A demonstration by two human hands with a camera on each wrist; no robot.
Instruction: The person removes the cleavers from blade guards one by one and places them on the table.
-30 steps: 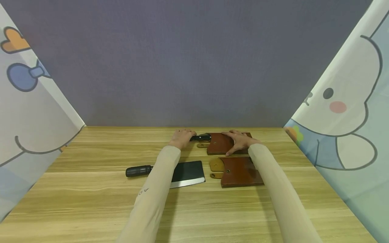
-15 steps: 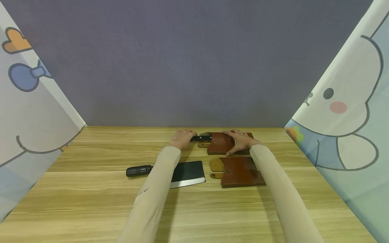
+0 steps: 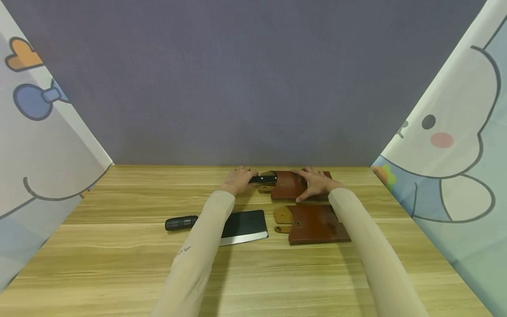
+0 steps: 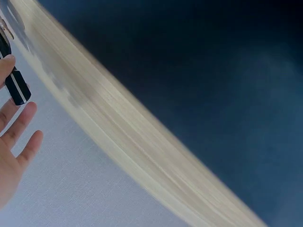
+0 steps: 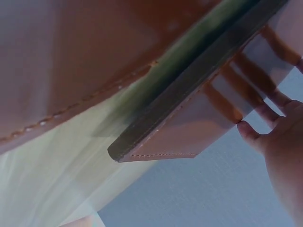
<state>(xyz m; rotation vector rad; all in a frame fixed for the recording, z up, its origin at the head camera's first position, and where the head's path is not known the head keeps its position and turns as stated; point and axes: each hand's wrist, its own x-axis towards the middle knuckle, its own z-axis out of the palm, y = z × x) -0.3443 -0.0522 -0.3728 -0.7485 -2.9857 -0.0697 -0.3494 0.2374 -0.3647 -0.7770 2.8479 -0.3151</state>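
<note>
My left hand (image 3: 236, 179) pinches the end of a black riveted knife handle (image 3: 264, 179); the thumb shows on it in the left wrist view. The knife's blade is hidden inside a brown leather sheath (image 3: 283, 187) near the table's back edge. Spread across that sheath, my right hand (image 3: 314, 182) holds it, thumb by the near edge and fingers toward the far one. In the right wrist view the right hand's fingers (image 5: 265, 111) touch the glossy leather. A tan strap (image 3: 266, 189) with a snap sticks out beside the handle.
Closer to me lies a second brown sheath (image 3: 314, 224) with tan flaps, partly under my right sleeve. A cleaver (image 3: 247, 224) with a black ribbed handle (image 3: 181, 223) lies beneath my left forearm. A grey wall (image 3: 253, 88) stands behind the wooden table (image 3: 130, 264).
The far sheath and the knife handle have shifted slightly up in the head view, both hands still on them. The cleaver and the nearer sheath stay where they were.
</note>
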